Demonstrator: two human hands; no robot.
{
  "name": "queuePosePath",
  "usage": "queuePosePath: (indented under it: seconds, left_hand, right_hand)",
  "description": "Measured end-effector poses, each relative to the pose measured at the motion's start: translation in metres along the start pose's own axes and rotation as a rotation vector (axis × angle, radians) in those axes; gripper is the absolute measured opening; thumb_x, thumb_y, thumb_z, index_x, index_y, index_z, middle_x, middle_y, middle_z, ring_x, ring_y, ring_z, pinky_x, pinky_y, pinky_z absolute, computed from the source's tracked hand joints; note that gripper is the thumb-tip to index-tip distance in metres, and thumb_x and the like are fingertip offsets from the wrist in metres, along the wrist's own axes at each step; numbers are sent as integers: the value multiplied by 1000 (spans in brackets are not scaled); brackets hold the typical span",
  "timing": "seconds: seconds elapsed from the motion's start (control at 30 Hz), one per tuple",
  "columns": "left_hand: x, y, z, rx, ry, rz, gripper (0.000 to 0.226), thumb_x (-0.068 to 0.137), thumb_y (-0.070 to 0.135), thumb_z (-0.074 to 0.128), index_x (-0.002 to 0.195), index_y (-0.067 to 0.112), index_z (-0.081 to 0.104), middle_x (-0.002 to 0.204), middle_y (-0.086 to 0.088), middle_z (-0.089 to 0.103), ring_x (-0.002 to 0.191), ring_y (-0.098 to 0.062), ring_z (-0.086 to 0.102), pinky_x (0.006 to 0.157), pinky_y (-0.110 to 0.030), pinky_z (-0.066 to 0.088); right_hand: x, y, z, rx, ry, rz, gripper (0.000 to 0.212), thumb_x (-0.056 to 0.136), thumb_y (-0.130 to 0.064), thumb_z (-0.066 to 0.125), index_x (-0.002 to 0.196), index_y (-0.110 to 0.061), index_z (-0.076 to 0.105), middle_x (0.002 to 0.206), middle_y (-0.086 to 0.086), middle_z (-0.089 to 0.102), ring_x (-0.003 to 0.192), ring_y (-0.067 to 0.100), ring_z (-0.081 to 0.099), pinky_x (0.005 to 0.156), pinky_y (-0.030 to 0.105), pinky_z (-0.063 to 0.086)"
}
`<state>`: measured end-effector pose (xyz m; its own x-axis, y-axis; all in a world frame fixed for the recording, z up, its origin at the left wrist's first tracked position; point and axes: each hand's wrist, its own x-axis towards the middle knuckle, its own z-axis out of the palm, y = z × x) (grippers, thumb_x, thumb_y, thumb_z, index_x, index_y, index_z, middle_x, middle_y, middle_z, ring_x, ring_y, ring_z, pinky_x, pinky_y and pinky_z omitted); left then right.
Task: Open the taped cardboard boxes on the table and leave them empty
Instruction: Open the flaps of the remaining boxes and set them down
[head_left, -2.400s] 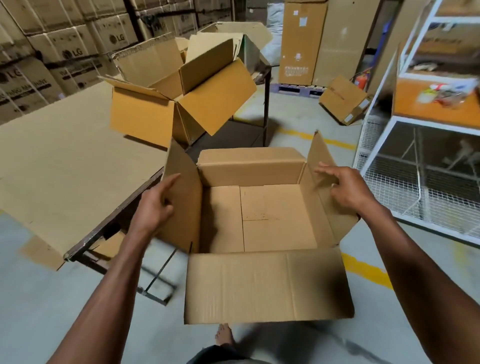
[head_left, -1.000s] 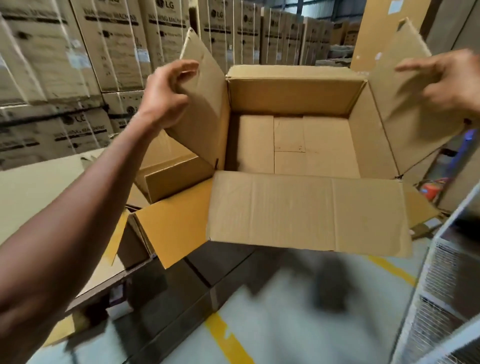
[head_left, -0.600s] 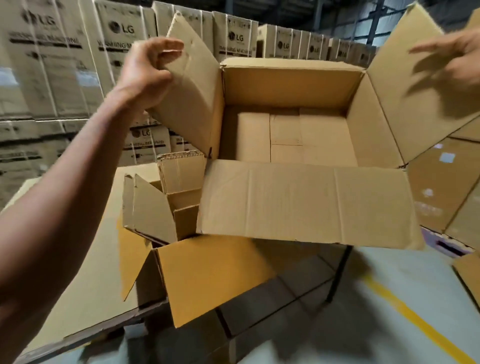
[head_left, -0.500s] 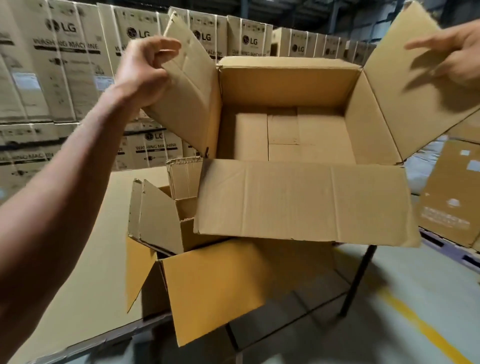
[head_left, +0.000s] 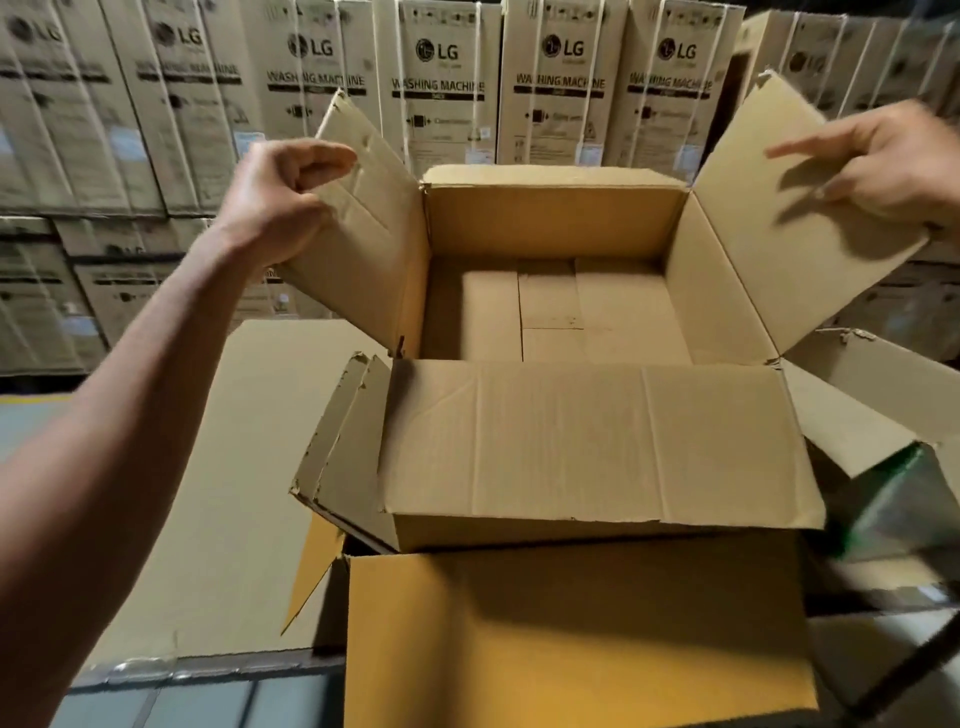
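An open cardboard box (head_left: 597, 447) is held up in the middle of the view, all its flaps spread out and nothing inside it. My left hand (head_left: 280, 202) grips its left side flap from outside, fingers curled over the edge. My right hand (head_left: 878, 161) holds the right side flap, thumb stretched across its inner face. Directly beneath sits a second open box (head_left: 571, 644) with yellow-brown flaps, on the table (head_left: 228, 493); the held box hangs just above its opening.
A wall of stacked LG washing-machine cartons (head_left: 441, 78) fills the background. Another opened box (head_left: 883, 415) with a green object in it sits at the right. The table's near edge runs along the lower left, with grey floor (head_left: 182, 706) below.
Both hands have carried the open box from floor level beside the table up and over the open box on the table. The view has turned toward the carton wall.
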<state>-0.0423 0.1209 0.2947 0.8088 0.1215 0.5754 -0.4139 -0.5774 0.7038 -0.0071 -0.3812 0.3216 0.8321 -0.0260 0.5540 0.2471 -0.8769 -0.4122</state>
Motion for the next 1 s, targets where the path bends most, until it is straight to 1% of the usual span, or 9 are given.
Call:
queuePosePath:
  seconds: [0.17, 0.27, 0.4, 0.53, 0.6, 0.67, 0.83, 0.9, 1.0]
  left_hand:
    - [-15, -14, 18, 95, -31, -87, 68, 78, -16, 54, 137, 17, 63, 132, 11, 65, 121, 7, 58, 92, -9, 48]
    - [-23, -24, 33, 147, -42, -137, 66, 81, -14, 56, 138, 20, 63, 131, 13, 64, 118, 3, 59, 75, -5, 46]
    - [-33, -43, 50, 170, -85, -189, 65, 82, -13, 56, 137, 20, 63, 133, 11, 65, 117, -1, 59, 83, -15, 47]
    - [-42, -62, 68, 197, -134, -226, 67, 81, -16, 52, 136, 21, 63, 133, 10, 65, 118, -3, 61, 96, -28, 52]
    - [-46, -71, 76, 219, -178, -242, 66, 81, -16, 52, 136, 19, 63, 133, 8, 64, 117, -4, 61, 92, -25, 52]
    - [-48, -79, 85, 231, -206, -268, 65, 81, -17, 53, 137, 16, 62, 133, 6, 64, 116, -5, 60, 84, -17, 50]
    - [-57, -101, 108, 203, -252, -298, 65, 80, -21, 49, 137, 8, 60, 137, -3, 63, 124, -10, 59, 100, -25, 46]
    - [-58, -108, 116, 192, -262, -310, 64, 81, -22, 50, 137, 6, 60, 137, -5, 63, 124, -9, 58, 102, -25, 45]
    - [-63, -118, 128, 198, -283, -322, 61, 82, -22, 54, 137, 5, 60, 135, -2, 63, 120, -6, 57, 100, -21, 43]
  right_hand:
    - [18, 1, 7, 101, -224, 52, 60, 90, 13, 56, 130, -30, 66, 116, -7, 70, 120, 13, 60, 89, 13, 49]
    - [14, 14, 27, 140, -314, 70, 60, 90, 15, 54, 128, -30, 67, 119, -7, 70, 119, 14, 60, 101, 33, 50]
    - [14, 36, 56, 137, -388, 48, 64, 89, 16, 54, 122, -38, 67, 116, -4, 72, 117, 16, 62, 102, 42, 48]
    - [4, 57, 87, 162, -443, 75, 60, 90, 16, 52, 126, -29, 68, 114, 1, 73, 118, 18, 62, 96, 36, 49]
    - [-1, 64, 101, 167, -452, 94, 61, 89, 17, 53, 124, -31, 68, 116, 2, 72, 117, 18, 62, 95, 34, 50]
    - [-6, 71, 113, 160, -477, 108, 60, 89, 18, 52, 125, -26, 68, 121, 3, 71, 114, 15, 61, 81, 25, 50]
    - [-19, 83, 137, 152, -499, 166, 61, 88, 22, 44, 129, -17, 67, 119, 2, 68, 95, 11, 63, 64, 17, 42]
    - [-23, 88, 144, 143, -488, 161, 63, 86, 22, 45, 127, -20, 68, 121, 3, 70, 98, 10, 63, 69, 18, 45]
    - [-28, 97, 154, 125, -477, 144, 64, 85, 21, 47, 121, -26, 71, 126, 1, 69, 120, 18, 60, 95, 31, 49]
